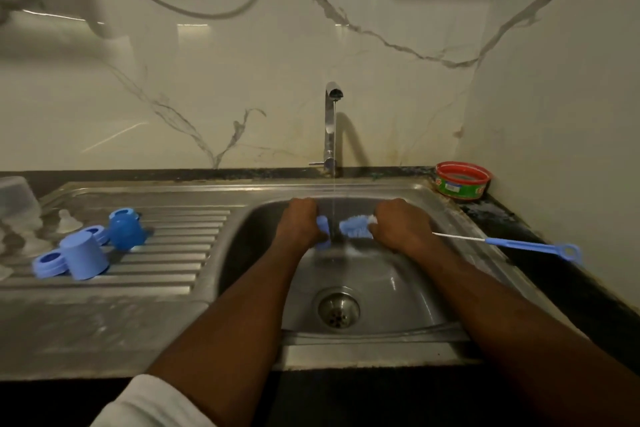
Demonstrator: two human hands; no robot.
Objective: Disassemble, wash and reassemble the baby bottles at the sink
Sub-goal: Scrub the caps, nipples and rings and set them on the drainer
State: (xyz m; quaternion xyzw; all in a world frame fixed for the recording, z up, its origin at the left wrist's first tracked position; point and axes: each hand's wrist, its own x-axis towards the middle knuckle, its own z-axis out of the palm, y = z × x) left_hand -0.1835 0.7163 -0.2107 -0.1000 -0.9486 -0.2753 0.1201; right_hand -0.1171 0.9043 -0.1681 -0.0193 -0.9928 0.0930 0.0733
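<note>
Both hands are down in the sink under the thin stream from the tap: left hand has its fingers curled around a small blue bottle part, right hand grips the blue-and-white bottle brush by its bristle end, pointed at that part. Over on the draining board sit a blue cap, blue screw rings, a darker blue cap and clear teats. A thin blue-handled brush lies across the sink's right edge. Red-rimmed green tub sits in the back corner of the table, label too blurry to read.
</note>
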